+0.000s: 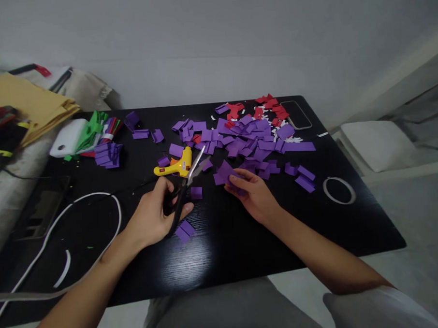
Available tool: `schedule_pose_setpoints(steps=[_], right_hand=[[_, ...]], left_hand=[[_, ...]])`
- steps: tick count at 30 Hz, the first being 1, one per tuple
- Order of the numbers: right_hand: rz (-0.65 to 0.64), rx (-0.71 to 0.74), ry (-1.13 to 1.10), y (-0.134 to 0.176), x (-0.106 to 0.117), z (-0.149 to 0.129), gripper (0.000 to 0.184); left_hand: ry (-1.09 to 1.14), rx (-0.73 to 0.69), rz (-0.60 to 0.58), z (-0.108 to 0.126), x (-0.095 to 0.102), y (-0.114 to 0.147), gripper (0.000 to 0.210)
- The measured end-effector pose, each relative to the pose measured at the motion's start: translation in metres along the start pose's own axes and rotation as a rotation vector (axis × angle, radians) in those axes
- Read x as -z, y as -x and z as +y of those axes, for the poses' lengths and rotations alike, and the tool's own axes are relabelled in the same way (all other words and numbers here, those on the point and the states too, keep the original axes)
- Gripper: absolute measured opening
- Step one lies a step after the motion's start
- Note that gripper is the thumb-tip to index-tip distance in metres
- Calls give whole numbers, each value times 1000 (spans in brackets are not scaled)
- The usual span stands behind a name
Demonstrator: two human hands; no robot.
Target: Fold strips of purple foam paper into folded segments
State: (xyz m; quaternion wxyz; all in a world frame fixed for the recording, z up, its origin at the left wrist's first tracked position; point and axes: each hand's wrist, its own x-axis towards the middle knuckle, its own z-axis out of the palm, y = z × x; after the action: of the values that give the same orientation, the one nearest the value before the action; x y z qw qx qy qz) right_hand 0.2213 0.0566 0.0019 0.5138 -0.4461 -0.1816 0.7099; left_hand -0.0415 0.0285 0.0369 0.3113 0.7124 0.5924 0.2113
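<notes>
My left hand (154,213) grips a pair of black-handled scissors (193,172), its blades parted and pointing away from me. In my right hand (254,194) a purple paper piece (226,171) is pinched between thumb and fingers. Just beyond the scissors lies a yellow glue gun (172,169). A heap of folded purple paper pieces (252,138) spreads behind my right hand. Below the scissors, near my left hand, rests another folded purple piece (185,231).
Red paper scraps (272,106) and a phone-like frame (295,115) sit at the back right. A tape ring (339,190) lies on the black table (245,259). At left are a white cable (120,212), green paper strips (94,128) and yellow paper (31,102).
</notes>
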Motion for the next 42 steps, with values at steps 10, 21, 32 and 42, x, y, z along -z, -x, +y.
schedule_pose_setpoints(steps=[10,21,32,42], right_hand=[[0,95,4,0,0,5,36],[-63,249,191,5,0,11,33],[-82,290,200,9,-2,8,33],[-90,277,152,7,-1,9,33]], left_hand=[[-291,-15,-111,-2,-5,0,38],[-255,-134,-91,-8,-13,-2,32],[-236,-152,-92,-11,-10,-4,31],[-230,-199,-101,-15,-11,-5,25]])
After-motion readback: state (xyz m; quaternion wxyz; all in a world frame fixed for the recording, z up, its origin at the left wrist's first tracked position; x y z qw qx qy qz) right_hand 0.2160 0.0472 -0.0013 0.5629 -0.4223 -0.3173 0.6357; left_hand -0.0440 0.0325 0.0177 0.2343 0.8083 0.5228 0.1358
